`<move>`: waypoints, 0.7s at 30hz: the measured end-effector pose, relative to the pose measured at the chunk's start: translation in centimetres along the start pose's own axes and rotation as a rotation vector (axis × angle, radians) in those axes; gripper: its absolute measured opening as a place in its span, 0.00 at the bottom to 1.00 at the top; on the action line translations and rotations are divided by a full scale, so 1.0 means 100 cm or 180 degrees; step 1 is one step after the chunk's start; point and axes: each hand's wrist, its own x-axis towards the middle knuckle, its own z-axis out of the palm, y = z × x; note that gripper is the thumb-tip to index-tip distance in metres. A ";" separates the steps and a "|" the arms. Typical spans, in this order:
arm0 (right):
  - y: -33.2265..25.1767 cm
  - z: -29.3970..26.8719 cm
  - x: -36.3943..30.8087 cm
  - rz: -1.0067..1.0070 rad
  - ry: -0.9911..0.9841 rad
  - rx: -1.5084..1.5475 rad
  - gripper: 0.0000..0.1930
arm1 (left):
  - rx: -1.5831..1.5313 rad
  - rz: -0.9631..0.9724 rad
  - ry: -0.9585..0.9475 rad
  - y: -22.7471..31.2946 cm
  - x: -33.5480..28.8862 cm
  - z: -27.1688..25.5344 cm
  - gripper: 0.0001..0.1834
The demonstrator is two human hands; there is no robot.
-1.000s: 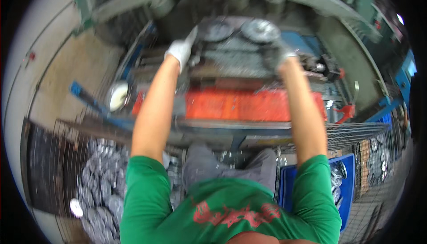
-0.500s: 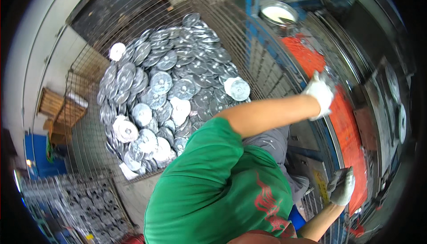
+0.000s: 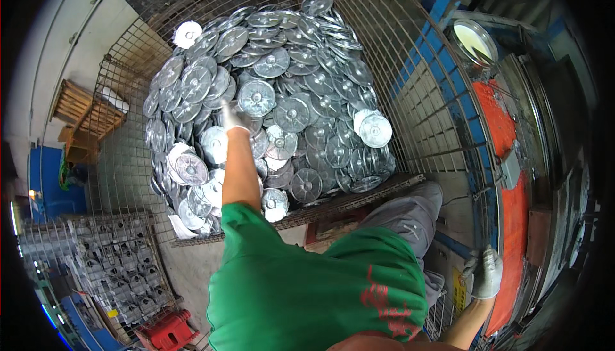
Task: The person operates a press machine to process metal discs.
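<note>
My left hand (image 3: 234, 120), in a white glove, reaches over a heap of round silvery metal discs (image 3: 291, 114). Its fingers point away from me, stretched out, close above or touching discs left of the heap's middle. No disc shows clearly in its grasp. At the right, my gloved right hand (image 3: 489, 275) is beside the blue-edged bench with its red top (image 3: 512, 248). The fingers there are curled around something dark grey, or their own fingertips are dark; I cannot make out which.
A rusty wire cage (image 3: 410, 31) surrounds the heap. A round pan with pale contents (image 3: 474, 40) stands at the far right, and a grey block (image 3: 510, 170) rests on the red top. At lower left are a crate of grey castings (image 3: 122, 268) and a red bin (image 3: 168, 332).
My left hand has swung from the red bench top to over the discs. My right hand stays by the bench edge. The view has turned, and the grey block on the red top is now uncovered.
</note>
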 end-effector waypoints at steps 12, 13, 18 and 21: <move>-0.029 0.052 0.027 0.0298 0.0370 -0.0729 0.18 | 0.0618 -0.0202 0.0666 0.094 0.053 0.045 0.46; -0.029 0.054 0.030 0.0362 0.0366 -0.0919 0.18 | 0.0539 -0.0123 0.0600 0.100 0.075 0.036 0.44; -0.031 0.070 0.041 0.0495 0.0331 -0.1061 0.16 | 0.0202 -0.0103 0.0652 0.101 0.098 0.032 0.41; -0.028 0.073 0.040 0.0564 0.0306 -0.1122 0.15 | 0.0644 -0.0159 0.0724 0.092 0.124 0.020 0.43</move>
